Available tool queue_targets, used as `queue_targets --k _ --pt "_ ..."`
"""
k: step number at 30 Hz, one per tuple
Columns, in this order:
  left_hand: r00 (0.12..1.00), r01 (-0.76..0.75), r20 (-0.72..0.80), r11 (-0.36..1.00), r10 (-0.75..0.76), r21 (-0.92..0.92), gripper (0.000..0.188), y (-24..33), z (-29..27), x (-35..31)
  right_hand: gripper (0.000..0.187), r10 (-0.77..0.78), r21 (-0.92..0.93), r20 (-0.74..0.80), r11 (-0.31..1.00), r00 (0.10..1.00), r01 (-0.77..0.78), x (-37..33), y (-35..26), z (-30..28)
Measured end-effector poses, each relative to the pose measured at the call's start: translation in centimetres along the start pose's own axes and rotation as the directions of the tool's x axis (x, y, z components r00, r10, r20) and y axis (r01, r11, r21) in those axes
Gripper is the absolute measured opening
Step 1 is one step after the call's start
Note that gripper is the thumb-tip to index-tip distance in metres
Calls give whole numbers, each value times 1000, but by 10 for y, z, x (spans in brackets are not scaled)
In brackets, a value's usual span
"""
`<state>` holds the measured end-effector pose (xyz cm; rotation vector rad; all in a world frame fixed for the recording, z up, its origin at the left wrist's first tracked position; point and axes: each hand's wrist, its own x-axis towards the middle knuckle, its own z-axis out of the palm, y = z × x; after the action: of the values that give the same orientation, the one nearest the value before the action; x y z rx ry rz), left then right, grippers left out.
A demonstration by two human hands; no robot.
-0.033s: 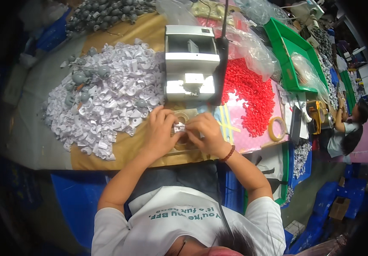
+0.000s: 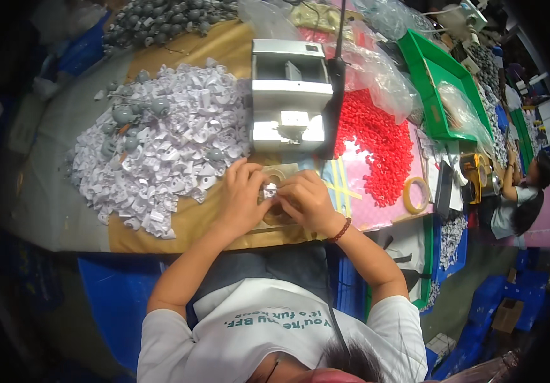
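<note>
From the view's centre: clear plastic bags at one o'clock; a green tray at two; a yellow tape roll at three, a co-worker beyond it; a cardboard box at four; a blue bin at eight

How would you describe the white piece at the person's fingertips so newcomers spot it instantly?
Find the boxy silver machine on the worktable. Just below it in the picture, the left hand and right hand meet around one small white piece. Unlike the white pieces heaped to the left, it sits apart, between the hands.
</note>
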<state>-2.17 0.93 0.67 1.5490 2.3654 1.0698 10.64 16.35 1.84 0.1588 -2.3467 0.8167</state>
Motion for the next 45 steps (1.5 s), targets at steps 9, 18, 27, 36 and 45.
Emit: queue_targets --k 9,18,27,36,45 --pt "958 -99 -221 935 182 341 46 -59 -125 58 20 -76 -296 169 947 983 124 -8 2 11" --pt "966 71 168 829 -196 555 52 -105 -193 100 46 88 -202 -185 971 979 -125 42 -52 -70" --pt "890 -434 -122 898 439 70 49 41 -190 61 49 -75 114 -40 990 996 80 91 -52 -60" --pt "919 -300 -284 952 272 -60 46 40 -108 4 31 433 483 541 543 721 -687 50 -38 -44" --pt "993 65 -80 955 -91 -288 36 28 -21 -63 29 188 -33 279 982 942 -187 -3 -10 -15"
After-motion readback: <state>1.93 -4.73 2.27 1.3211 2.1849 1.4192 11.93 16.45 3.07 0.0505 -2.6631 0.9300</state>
